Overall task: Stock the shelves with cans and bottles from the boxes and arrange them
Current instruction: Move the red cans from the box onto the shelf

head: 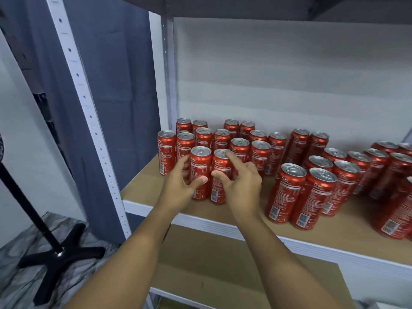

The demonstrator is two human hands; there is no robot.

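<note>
From the head camera, two slim red Coke cans stand side by side at the front of a cluster in the middle of the frame, silver pull-tab tops up, white print and barcodes facing us, long axes upright. The left hand (178,186) curls round the left front can (200,175), thumb across its face and fingers behind it. The right hand (242,186) is at the right front can (220,175), thumb pressed to its side, forefinger stretched up to the rim, other fingers loosely bent; how firm that hold is, I cannot tell. Both cans rest on the shelf board (142,186), a matte tan surface with a white ribbed metal edge. Behind them more glossy cans (239,148) crowd upright in rough rows toward the white back wall. At centre right another bunch of cans (303,192) stands well apart, upright too. A perforated white upright (89,108) runs down the left, and a black stand base (60,257) sits at lower left.
</note>
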